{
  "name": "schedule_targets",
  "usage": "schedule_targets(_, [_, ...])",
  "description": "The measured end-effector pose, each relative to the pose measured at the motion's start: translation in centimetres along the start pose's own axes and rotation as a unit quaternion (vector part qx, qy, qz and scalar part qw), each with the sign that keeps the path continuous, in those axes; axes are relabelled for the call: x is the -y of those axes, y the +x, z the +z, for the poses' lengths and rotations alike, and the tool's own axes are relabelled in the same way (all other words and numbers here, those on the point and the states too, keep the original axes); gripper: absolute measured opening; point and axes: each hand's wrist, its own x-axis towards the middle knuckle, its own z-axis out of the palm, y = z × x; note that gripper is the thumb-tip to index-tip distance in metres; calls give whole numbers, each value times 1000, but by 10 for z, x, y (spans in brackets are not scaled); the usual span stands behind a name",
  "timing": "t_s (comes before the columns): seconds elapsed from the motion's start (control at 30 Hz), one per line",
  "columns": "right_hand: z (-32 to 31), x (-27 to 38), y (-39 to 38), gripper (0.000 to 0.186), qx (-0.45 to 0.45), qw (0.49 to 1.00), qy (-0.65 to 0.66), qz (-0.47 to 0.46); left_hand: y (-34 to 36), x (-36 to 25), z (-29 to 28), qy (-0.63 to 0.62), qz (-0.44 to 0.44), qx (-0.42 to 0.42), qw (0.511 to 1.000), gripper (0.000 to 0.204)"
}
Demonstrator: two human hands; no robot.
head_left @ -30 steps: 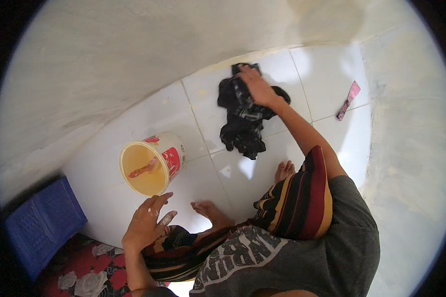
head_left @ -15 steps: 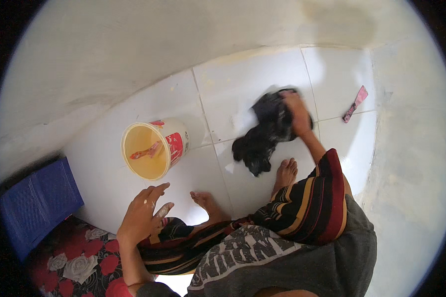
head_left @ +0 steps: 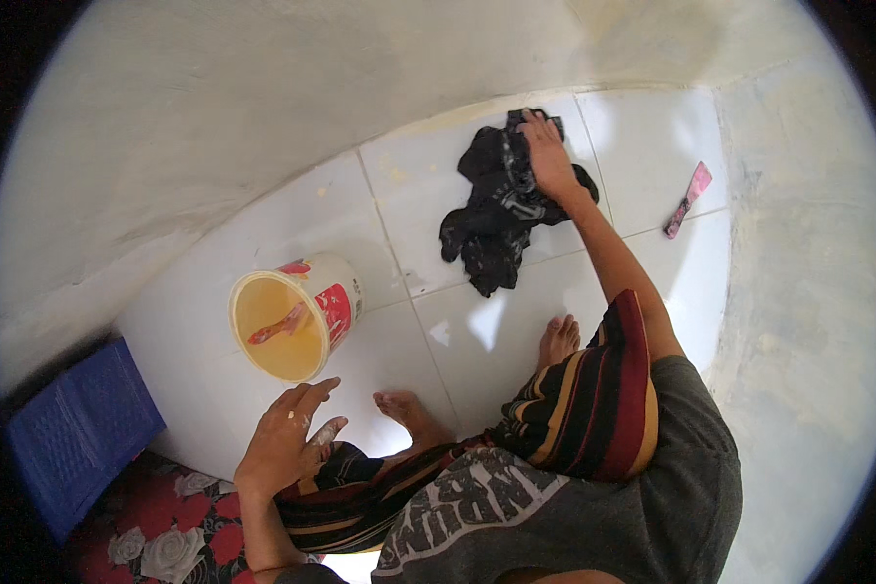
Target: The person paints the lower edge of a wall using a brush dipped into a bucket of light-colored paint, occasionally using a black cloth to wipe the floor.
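A crumpled black cloth (head_left: pixel 496 200), looking like a garment with pale printing, lies on the white tiles near the far wall. My right hand (head_left: pixel 552 167) presses down on its far right part with the fingers stretched out flat. My left hand (head_left: pixel 280 438) hangs in the air above my left knee, fingers apart and holding nothing, with white smears on it. Just beyond it is a white and red plastic bucket (head_left: pixel 336 316), yellowish inside, its mouth facing me. An orange-handled scraper (head_left: pixel 280 326) lies in the bucket; its blade end is partly hidden.
A pink putty knife (head_left: pixel 689 200) lies on the floor by the right wall (head_left: pixel 798 263). The far wall (head_left: pixel 292 117) curves round behind the tiles. To the left stand a blue ribbed plastic piece (head_left: pixel 88 428) and a floral red and black cloth (head_left: pixel 170 540). My bare feet rest on the tiles.
My right hand has pushed the black cloth away from me and slightly left, toward the far wall. The right arm is more stretched out. My left hand has hardly moved.
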Motion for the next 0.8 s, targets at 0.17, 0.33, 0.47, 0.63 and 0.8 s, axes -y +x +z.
schedule_targets(0.17, [3,46,15,37,29,996,44,-65,-6,9,5,0,3,-5,1000,45])
schedule_targets(0.33, [13,75,25,38,35,993,36,-104,-5,14,7,-4,0,-10,1000,45])
schedule_targets(0.47, [17,85,28,33,18,989,40,-139,-4,17,10,-6,0,-7,1000,45])
schedule_targets(0.63, [10,66,6,32,-28,998,36,-37,-9,14,10,-15,-12,-32,999,44])
schedule_targets(0.8, [-13,34,-11,29,-95,994,32,39,-13,12,9,-12,-27,-27,999,44])
